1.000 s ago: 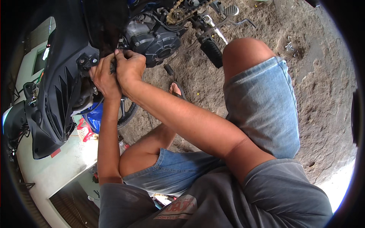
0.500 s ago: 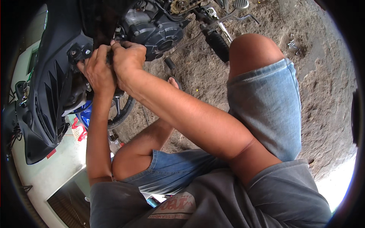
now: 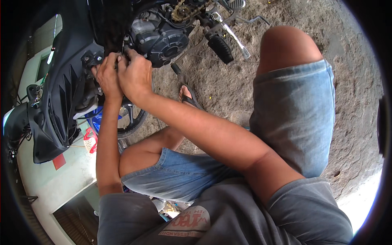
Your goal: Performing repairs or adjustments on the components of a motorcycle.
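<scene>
Both hands work close together at the front of a motorcycle, between its black body panel (image 3: 61, 90) and the dark engine cover (image 3: 167, 45). My left hand (image 3: 108, 79) has its fingers curled inward beside a small bracket with a bolt (image 3: 98, 59). Against it, on the engine side, is my right hand (image 3: 135, 75), thumb and fingers bent together and reaching into the dark gap. Whatever the fingertips grip is hidden behind the hands and the bike's parts.
A chain sprocket (image 3: 181, 11), a black rubber footrest (image 3: 220, 49) and a metal kickstand (image 3: 237, 41) lie to the right of the engine. Below the hands is a black wheel (image 3: 134, 122). Rough stone ground (image 3: 294, 16) spreads right. A red-and-white basket (image 3: 90, 141) stands lower left.
The view has shifted slightly, and more of my sandalled foot shows. Both hands stay at the same spot; the right hand's fingers have moved deeper into the gap.
</scene>
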### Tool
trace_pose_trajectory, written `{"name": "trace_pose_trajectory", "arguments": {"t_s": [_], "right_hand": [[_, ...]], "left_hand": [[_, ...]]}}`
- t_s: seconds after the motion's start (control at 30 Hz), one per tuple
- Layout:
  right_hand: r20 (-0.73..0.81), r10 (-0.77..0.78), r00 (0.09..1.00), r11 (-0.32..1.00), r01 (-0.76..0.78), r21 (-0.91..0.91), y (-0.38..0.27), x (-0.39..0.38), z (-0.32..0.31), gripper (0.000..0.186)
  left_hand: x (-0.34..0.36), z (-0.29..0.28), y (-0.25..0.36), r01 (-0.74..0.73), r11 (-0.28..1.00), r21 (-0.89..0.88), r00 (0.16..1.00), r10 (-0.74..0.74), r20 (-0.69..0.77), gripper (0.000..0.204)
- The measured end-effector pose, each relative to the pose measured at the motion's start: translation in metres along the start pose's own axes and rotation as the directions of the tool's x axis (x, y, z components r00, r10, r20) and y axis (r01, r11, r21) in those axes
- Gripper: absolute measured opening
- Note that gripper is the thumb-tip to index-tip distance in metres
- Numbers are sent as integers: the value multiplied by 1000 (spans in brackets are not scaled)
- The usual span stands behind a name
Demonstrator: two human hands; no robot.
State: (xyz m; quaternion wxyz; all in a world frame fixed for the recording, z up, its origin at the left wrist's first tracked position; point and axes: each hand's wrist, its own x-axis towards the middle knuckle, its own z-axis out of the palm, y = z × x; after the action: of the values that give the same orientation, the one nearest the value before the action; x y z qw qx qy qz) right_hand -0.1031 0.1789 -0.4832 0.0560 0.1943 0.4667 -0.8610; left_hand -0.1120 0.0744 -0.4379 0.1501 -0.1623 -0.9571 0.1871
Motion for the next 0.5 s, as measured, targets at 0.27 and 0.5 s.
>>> {"name": "trace_pose_trajectory", "arguments": {"t_s": [0.27,0.5], "right_hand": [[295,-295,909,843,393,-369,-14,47,-54,32],[466,-566,680,544,733,-409,-13,74,-75,37]], "left_hand": [[-3,8,-2,-22,988,154,991,43,-131,16],[-3,14,-1,-94,972,215,950,152,-273,13]]}}
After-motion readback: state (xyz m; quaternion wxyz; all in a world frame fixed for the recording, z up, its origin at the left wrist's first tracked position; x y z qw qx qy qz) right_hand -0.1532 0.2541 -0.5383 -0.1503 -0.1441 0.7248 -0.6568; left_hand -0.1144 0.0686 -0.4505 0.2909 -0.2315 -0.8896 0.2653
